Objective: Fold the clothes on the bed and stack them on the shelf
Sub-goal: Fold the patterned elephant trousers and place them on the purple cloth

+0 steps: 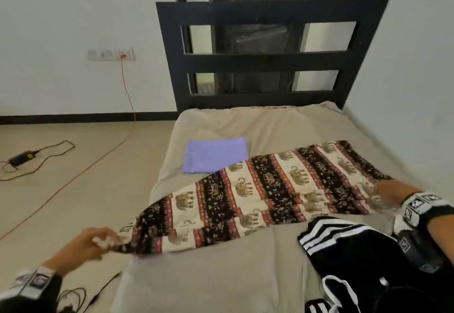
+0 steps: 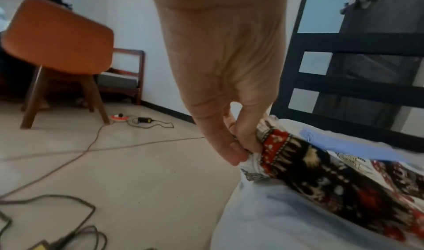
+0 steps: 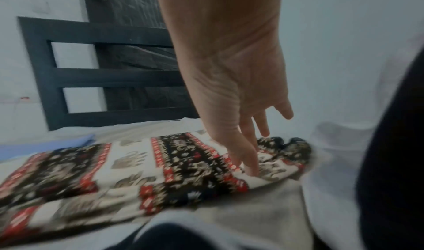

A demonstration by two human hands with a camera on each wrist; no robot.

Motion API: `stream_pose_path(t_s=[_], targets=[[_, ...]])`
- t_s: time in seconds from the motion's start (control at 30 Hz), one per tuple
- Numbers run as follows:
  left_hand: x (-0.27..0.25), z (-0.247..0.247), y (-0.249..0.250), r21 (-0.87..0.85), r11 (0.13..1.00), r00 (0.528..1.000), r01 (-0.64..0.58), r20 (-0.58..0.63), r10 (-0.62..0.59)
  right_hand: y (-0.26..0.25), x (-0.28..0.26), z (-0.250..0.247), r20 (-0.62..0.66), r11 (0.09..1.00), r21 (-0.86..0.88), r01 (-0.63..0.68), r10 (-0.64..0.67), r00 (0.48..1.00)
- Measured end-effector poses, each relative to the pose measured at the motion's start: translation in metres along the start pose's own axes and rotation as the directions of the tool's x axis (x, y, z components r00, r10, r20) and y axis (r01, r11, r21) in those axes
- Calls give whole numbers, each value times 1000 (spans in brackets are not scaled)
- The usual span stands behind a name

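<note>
An elephant-print garment point(image 1: 265, 190) in black, cream and red lies stretched across the beige bed point(image 1: 221, 276). My left hand point(image 1: 103, 239) pinches its left end point(image 2: 263, 156) at the bed's left edge, thumb and fingers curled on the cloth point(image 2: 238, 148). My right hand point(image 1: 383, 194) rests on the garment's right end with straight fingers point(image 3: 250, 165) touching the fabric point(image 3: 183, 167). A folded lilac cloth point(image 1: 215, 154) lies flat behind the garment. Black clothing with white stripes point(image 1: 348, 246) lies at the near right.
A black slatted headboard point(image 1: 267, 62) stands at the bed's far end, white wall to the right. On the tiled floor at the left run cables point(image 1: 73, 177) and a power adapter point(image 1: 22, 158). An orange chair point(image 2: 57, 41) stands beyond.
</note>
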State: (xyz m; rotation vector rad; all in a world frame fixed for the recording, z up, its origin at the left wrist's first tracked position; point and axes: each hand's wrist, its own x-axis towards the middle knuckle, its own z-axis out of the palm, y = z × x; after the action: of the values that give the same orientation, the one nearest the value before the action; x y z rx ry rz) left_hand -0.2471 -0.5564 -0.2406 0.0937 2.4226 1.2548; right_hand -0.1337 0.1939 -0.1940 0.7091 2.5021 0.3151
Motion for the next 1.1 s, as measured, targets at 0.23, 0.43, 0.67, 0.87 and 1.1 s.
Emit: stream_pose_path(t_s=[0.23,0.43,0.67,0.87,1.1], targets=[[-24,24,3,-240,938,963,251,-41,-268,-104,-43,-36,60,984,126,125,-133,989],[-28,48,20,-495,815,905,301,-121,-408,-220,-95,-103,-164,860,180,477,-452,877],[-18,67,-5,-662,676,859,324,-94,-503,-374,-178,-80,-176,575,195,794,-776,606],[-4,63,-11,-878,365,914,311,171,-369,-440,-200,-29,-179,505,125,854,-836,520],[24,41,3,-777,628,936,38,-193,-295,-454,-188,-10,-493,510,44,859,-737,463]])
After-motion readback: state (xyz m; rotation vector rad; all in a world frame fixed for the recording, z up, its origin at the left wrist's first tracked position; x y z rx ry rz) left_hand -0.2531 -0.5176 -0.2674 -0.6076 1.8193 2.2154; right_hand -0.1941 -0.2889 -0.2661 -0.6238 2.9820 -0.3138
